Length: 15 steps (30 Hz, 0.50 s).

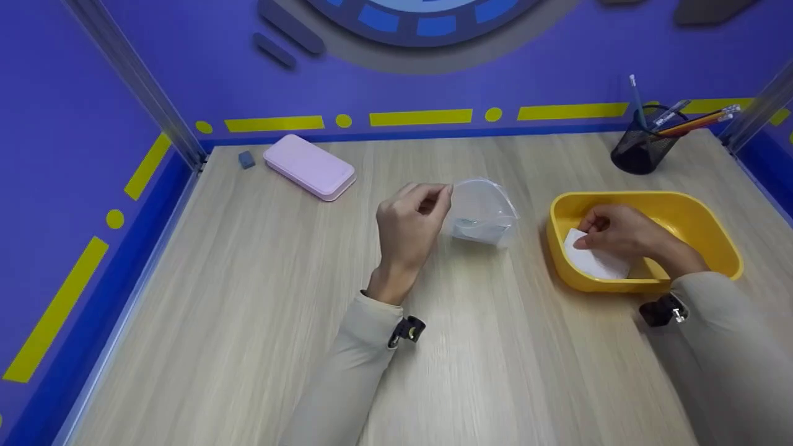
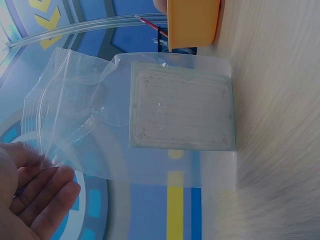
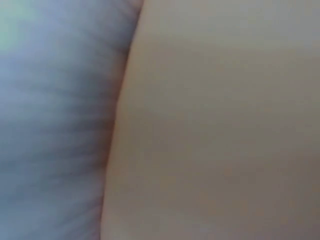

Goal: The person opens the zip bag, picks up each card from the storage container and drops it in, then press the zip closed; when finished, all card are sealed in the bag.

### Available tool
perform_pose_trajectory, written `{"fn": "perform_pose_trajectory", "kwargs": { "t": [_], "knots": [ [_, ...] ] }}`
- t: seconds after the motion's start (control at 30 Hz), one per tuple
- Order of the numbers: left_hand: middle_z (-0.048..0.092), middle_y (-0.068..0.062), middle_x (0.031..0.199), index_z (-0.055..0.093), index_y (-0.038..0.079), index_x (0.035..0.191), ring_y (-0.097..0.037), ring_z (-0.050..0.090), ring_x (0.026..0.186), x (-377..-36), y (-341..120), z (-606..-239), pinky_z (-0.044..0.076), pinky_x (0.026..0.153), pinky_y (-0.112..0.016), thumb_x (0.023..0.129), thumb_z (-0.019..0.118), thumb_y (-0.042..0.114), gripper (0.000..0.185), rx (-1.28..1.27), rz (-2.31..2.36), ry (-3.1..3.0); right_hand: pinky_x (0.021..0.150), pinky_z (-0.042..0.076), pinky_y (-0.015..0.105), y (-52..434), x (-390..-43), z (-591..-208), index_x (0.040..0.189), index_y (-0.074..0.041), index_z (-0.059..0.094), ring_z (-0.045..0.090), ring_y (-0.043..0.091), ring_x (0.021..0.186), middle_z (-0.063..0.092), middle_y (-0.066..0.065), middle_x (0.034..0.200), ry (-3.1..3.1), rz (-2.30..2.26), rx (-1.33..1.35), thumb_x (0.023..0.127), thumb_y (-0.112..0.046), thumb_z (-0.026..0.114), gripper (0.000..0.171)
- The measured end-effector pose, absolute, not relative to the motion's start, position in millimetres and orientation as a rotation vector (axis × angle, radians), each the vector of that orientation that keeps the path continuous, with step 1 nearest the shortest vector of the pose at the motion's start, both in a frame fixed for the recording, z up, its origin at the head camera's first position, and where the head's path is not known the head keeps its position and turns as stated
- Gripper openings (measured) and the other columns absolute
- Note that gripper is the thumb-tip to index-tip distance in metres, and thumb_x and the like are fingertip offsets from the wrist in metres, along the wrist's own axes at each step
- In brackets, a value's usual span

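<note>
The left hand pinches the clear bag open above the table, one lined card inside, while the right hand grips another white card lying in the yellow tray, not yet bagged.

Head view down over desk; left-wrist close on clear bag; right-wrist blurred.

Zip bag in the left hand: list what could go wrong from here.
1. The left hand pinches the zip bag only at one corner of its mouth, so the thin plastic may slip from that grip or the mouth may sag closed.
2. The lined note cards already inside could slide out if the bag tips toward its mouth.
3. The right hand holds white paper in the yellow tray; it could crease when lifted over the rim.
</note>
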<state>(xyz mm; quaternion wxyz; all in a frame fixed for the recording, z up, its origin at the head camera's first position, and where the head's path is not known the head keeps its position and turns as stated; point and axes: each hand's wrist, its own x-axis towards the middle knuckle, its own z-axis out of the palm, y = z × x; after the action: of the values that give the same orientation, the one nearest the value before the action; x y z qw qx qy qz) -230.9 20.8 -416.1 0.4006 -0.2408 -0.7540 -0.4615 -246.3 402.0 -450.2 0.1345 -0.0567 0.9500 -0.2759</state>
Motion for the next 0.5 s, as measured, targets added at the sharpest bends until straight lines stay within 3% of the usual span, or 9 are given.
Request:
{"fn": "perform_pose_trajectory", "kwargs": {
  "t": [0.3,0.5],
  "knots": [
    [0.074,-0.005,0.078,0.081,0.001,0.089,-0.013,0.070,0.067,-231.1,21.1,-415.6,0.057,0.065,-0.022,0.094,0.079,0.004,0.006,-0.612,-1.169,-1.905,0.081,0.042,0.019,406.2,-244.3,-445.1,0.117,-0.001,0.065,0.052,0.032,0.103,0.062,0.013,0.109,2.729,-0.870,-0.137,0.103,-0.024,0.073,0.028],
    [0.074,-0.005,0.079,0.081,0.001,0.089,-0.013,0.070,0.068,-230.6,21.1,-415.4,0.058,0.065,-0.022,0.094,0.079,0.004,0.006,-0.610,-1.177,-1.909,0.080,0.044,0.018,407.3,-240.5,-437.4,0.119,0.000,0.068,0.053,0.032,0.104,0.065,0.016,0.116,2.782,-0.924,-0.092,0.108,-0.027,0.065,0.029]
  ]
}}
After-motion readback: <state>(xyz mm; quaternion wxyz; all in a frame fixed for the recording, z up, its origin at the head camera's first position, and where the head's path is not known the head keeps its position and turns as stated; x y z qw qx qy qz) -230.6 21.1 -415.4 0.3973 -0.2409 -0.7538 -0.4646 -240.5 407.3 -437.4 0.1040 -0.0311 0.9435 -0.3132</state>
